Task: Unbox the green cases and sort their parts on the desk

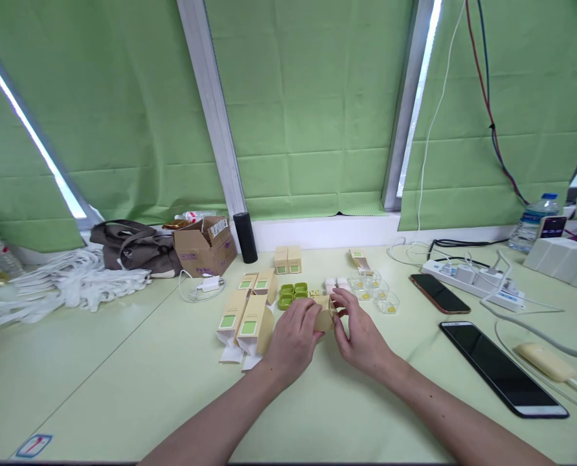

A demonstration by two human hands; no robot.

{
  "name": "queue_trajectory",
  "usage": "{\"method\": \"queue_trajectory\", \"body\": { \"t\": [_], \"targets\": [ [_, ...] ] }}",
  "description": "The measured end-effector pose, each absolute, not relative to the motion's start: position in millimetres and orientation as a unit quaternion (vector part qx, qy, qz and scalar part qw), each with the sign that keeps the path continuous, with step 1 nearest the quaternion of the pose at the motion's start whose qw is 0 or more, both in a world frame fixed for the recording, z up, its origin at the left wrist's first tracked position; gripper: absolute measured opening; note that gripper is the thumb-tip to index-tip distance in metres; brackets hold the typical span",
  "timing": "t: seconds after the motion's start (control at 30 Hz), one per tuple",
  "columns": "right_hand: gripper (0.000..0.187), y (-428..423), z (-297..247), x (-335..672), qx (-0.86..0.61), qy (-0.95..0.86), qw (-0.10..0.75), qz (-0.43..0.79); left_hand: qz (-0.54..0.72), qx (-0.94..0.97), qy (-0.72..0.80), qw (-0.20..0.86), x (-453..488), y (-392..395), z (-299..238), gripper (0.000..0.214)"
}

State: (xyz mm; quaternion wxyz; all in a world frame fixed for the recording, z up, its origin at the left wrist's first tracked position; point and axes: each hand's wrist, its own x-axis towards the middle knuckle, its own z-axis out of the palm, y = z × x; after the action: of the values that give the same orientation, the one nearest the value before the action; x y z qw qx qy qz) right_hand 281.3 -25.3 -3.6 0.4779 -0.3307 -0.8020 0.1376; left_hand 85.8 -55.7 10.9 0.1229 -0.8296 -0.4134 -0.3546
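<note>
A small beige cardboard box is held just above the table between my two hands. My left hand wraps its fingers over the box's left side. With thumb and fingertips, my right hand grips the right edge. Several taller beige boxes with green squares lie to the left, their white flaps hanging open. Behind my hands sit green square cups and small white pieces. Clear plastic cups with yellow centres cluster to the right. Two closed beige boxes stand farther back.
An open brown carton, a black cylinder and a grey bag line the back left. On the right lie two phones, a power strip and trailing cables. A coiled white charger rests left of the boxes.
</note>
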Motion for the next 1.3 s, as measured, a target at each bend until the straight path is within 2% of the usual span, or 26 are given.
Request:
{"method": "queue_trajectory", "body": {
  "t": [0.37, 0.53, 0.87, 1.0, 1.17, 1.3],
  "targets": [
    [0.048, -23.7, 3.6, 287.2, -0.35, -0.778, 0.493, 0.171, -0.362, -0.828, -0.429, 0.006, 85.2, -55.8, 2.1, 0.07],
    [0.058, -27.9, 6.2, 286.7, -0.35, -0.798, 0.462, 0.164, -0.365, -0.83, -0.422, 0.024, 85.5, -56.5, 4.2, 0.071],
    [0.05, -27.3, 5.5, 284.2, -0.356, -0.805, 0.443, 0.169, -0.342, -0.832, -0.436, 0.032, 87.3, -59.5, 10.0, 0.066],
    [0.043, -24.0, 3.9, 287.0, -0.368, -0.784, 0.465, 0.181, -0.359, -0.822, -0.443, 0.001, 85.9, -58.8, 6.2, 0.065],
    [0.034, -13.1, 6.5, 290.4, -0.37, -0.685, 0.553, 0.296, -0.405, -0.793, -0.45, -0.062, 82.9, -56.8, 0.7, 0.066],
    [0.034, 0.7, 3.1, 293.0, -0.351, -0.629, 0.602, 0.343, -0.429, -0.78, -0.443, -0.101, 82.1, -56.8, 3.4, 0.048]
  ]
}}
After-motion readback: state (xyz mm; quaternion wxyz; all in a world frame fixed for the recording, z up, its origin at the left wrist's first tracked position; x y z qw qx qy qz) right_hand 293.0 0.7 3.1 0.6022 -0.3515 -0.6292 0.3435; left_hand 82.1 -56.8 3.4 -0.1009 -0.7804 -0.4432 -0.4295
